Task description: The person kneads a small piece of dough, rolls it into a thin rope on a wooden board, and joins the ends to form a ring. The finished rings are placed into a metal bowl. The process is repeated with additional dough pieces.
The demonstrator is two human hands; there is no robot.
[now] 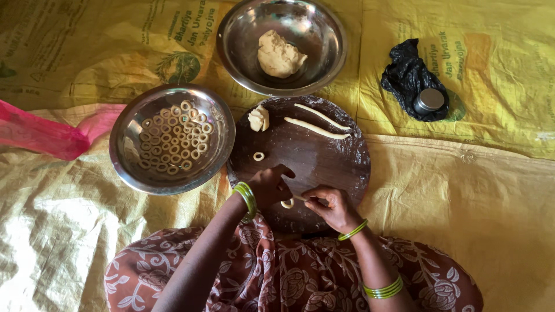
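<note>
My left hand and my right hand meet over the near part of a round dark wooden board. Between their fingertips they pinch a thin pale dough strip, curled into a ring shape at its left end. One finished dough ring lies on the board just beyond my left hand. Two long dough ropes and a small dough lump rest at the board's far edge. Green bangles circle both wrists.
A steel bowl to the left holds several dough rings. Another steel bowl beyond the board holds a dough ball. A black plastic bag with a small metal lid lies at the right. Yellow printed sacks cover the floor; pink cloth at left.
</note>
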